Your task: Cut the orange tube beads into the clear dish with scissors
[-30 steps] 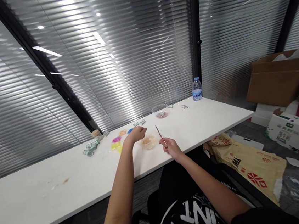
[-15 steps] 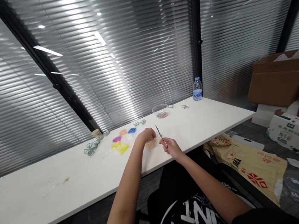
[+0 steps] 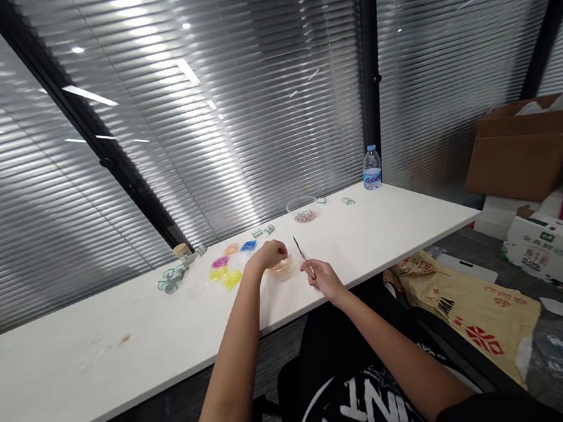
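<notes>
My right hand (image 3: 321, 278) is closed around the handles of a pair of scissors (image 3: 302, 252), whose blades point up and away from me. Fingers pinched together, my left hand (image 3: 272, 253) is over the left rim of a clear round bowl (image 3: 282, 271) with a faint orange tint. Whatever lies between those fingertips is too small to make out. Left of that hand lie small bags of colour: yellow (image 3: 231, 279), magenta (image 3: 220, 262), orange (image 3: 231, 249) and blue (image 3: 248, 246). Farther back stands a second clear bowl (image 3: 303, 208) with small pinkish-grey pieces in it.
A water bottle (image 3: 372, 169) stands at the table's back right corner. Several small clear jars (image 3: 171, 280) lie at the back left beside a cork-topped jar (image 3: 182, 251). Cardboard boxes (image 3: 521, 152) and a tan paper bag (image 3: 465, 306) are to the right of the table (image 3: 128, 375).
My left hand has shifted slightly left and up from the near bowl, so more of the bowl shows. My right hand and the scissors have stayed in place.
</notes>
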Demonstrator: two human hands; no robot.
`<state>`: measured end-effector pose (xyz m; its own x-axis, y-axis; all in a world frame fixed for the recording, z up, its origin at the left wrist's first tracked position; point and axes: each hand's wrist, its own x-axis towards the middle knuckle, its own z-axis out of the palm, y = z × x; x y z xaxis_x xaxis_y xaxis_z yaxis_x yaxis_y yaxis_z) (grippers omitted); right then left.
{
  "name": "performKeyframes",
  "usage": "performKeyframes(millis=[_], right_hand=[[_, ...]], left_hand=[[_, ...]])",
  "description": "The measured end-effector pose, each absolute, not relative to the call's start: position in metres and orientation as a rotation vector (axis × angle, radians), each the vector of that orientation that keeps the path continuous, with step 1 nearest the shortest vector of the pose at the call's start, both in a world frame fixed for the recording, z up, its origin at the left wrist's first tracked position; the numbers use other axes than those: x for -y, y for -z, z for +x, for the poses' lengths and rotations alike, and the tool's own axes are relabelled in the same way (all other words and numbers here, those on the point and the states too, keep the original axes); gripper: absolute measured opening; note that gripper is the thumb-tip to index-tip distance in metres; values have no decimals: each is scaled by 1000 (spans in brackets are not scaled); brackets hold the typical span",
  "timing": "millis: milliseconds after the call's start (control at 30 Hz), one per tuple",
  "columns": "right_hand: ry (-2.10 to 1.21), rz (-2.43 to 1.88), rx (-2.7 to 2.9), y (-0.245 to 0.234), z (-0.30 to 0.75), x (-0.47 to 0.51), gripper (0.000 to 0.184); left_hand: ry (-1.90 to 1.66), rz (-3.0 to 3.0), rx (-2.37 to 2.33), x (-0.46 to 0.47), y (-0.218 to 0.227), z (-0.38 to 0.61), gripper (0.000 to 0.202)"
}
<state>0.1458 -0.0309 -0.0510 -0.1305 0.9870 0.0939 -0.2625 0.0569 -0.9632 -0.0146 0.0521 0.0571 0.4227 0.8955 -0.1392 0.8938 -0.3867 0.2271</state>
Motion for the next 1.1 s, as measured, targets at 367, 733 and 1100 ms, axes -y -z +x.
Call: performKeyframes(millis=[367, 733, 1100], right_hand=[[-1366, -885, 1157, 49, 146, 32, 24], [-1355, -850, 1208, 50, 145, 32, 25], [-1353, -841, 1281, 54, 144, 33, 26]], left_hand=[[-303, 2358, -1482, -39, -74, -40, 25], [-683, 2217, -1444, -26, -68, -44, 25], [-935, 2012, -1313, -11, -57, -34, 22]])
